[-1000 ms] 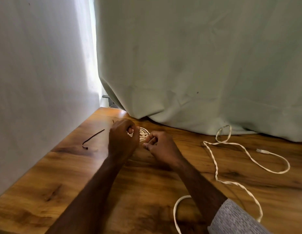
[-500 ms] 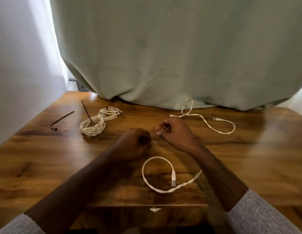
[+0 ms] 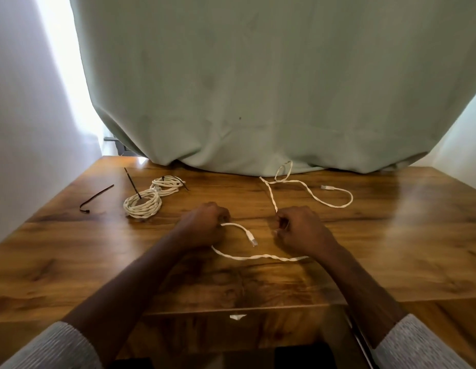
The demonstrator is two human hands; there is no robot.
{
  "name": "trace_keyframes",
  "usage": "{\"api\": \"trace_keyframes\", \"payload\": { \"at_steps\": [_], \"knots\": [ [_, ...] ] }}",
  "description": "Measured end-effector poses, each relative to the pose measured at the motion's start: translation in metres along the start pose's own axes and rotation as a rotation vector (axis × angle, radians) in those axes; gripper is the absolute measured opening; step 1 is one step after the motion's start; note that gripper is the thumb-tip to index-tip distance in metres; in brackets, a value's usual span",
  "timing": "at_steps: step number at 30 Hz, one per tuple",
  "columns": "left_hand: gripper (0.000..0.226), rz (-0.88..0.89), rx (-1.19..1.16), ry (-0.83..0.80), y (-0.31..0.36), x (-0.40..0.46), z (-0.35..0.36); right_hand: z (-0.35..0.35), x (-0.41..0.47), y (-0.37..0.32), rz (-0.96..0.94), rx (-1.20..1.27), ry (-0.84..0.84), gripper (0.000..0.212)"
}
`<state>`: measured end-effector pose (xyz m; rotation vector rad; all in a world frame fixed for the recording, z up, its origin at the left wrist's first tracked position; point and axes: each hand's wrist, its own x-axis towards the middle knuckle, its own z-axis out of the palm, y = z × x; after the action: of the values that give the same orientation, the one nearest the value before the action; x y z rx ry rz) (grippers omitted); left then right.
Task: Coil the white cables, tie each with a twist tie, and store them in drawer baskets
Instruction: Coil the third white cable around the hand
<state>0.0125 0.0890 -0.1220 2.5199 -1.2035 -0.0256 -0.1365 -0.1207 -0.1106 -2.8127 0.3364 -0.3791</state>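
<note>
White loose cable (image 3: 261, 257): I am seeing it lying across the middle of the counter (image 3: 391, 249), one plug end (image 3: 253, 239) hanging free between my two hands, the far length running up to a loop just beside the curtain (image 3: 258, 89) and ending in a second plug (image 3: 326, 187).
Left hand (image 3: 203, 225): I am watching its fingers curling round the cable near the plug end, gripping it in a fist.
Right hand (image 3: 301, 229): its fingers are curling tight as well, pinching the cable where it is rising toward the back of the counter.
Coiled cables: two finished coils are sitting touching each other at the left rear, the near coil (image 3: 143, 206) with a dark tie (image 3: 133, 182) sticking up out of it, the far coil (image 3: 167, 184) bound by another dark tie.
Spare twist tie (image 3: 97, 198): it is lying alone further left, well apart from my hands.
Sleeves: grey cuffs (image 3: 53, 347) are showing at both bottom corners.
Paper scrap (image 3: 237, 316): a small white bit is resting at the near edge of the counter.
</note>
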Motion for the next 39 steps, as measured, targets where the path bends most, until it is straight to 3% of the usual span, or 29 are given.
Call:
{"api": "trace_keyframes", "payload": {
  "at_steps": [6, 9, 13, 16, 19, 22, 25, 28, 34, 39],
  "knots": [
    [0.017, -0.001, 0.110, 0.027, 0.013, 0.020, 0.007, 0.003, 0.028, -0.013, -0.022, 0.171, -0.023, 0.023],
    [0.019, -0.129, 0.074, 0.091, 0.010, 0.037, 0.009, 0.006, 0.043, -0.027, -0.105, 0.214, -0.005, 0.007],
    [0.017, -0.421, -0.409, 0.263, -0.002, 0.066, 0.000, 0.012, 0.058, -0.047, -0.236, 0.241, -0.220, 0.029],
    [0.006, -0.584, -0.870, 0.382, -0.003, 0.085, -0.012, 0.030, 0.075, -0.051, -0.273, 0.083, -0.181, 0.032],
    [0.008, -0.544, -1.119, 0.362, -0.013, 0.097, -0.011, 0.031, 0.092, -0.056, -0.302, 0.169, -0.034, 0.021],
    [0.030, -0.510, -1.379, 0.342, -0.028, 0.105, -0.001, 0.012, 0.107, -0.060, -0.334, 0.320, 0.228, 0.026],
    [0.053, -0.359, -1.573, 0.296, -0.034, 0.107, 0.002, -0.003, 0.132, -0.059, -0.290, 0.551, 0.349, 0.024],
    [0.062, -0.198, -1.780, 0.185, -0.033, 0.104, -0.005, -0.005, 0.162, -0.055, -0.228, 0.574, 0.450, 0.023],
    [0.039, -0.071, -2.069, 0.069, -0.020, 0.085, -0.016, 0.039, 0.183, -0.043, -0.056, 0.638, 0.577, 0.026],
    [0.044, 0.027, -2.226, 0.043, 0.006, 0.085, -0.005, 0.056, 0.187, -0.044, 0.071, 0.695, 0.659, 0.029]
  ]
}}
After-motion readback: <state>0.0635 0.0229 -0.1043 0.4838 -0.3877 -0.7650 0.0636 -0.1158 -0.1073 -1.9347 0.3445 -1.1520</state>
